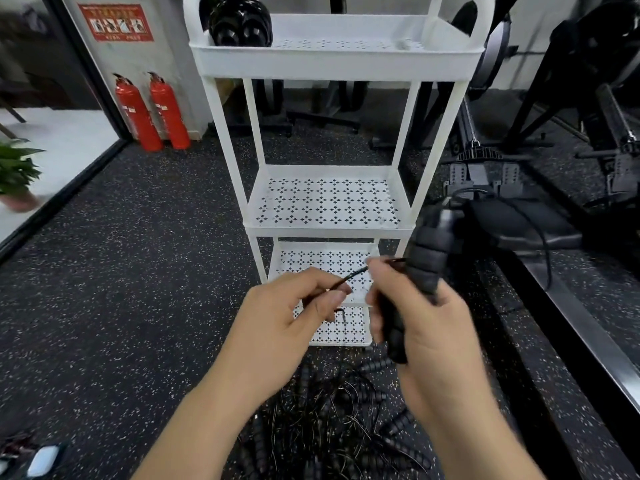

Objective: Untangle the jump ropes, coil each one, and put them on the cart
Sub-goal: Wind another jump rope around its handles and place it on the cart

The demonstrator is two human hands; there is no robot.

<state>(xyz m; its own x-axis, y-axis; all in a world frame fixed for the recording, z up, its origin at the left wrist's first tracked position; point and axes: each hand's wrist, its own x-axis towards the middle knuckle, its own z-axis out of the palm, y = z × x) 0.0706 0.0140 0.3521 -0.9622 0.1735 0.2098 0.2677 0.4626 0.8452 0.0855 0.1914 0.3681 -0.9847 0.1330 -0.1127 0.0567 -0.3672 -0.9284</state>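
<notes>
My right hand (426,327) grips black ribbed foam jump rope handles (424,258) that stick up above my fist. A thin black cord (356,273) runs from that hand to my left hand (291,313), which pinches it between thumb and fingers. Both hands are in front of the lower shelves of a white three-tier cart (332,60). On the floor below my wrists lies a tangled heap of black jump ropes (332,420) with several ribbed handles. A cord loops out to the right of the held handles.
Black coiled items (240,22) sit at the left of the cart's top tray. Two red fire extinguishers (152,112) stand by the wall at left. Black gym machines (554,133) crowd the right side. A potted plant (14,171) is at far left. Speckled rubber floor surrounds the cart.
</notes>
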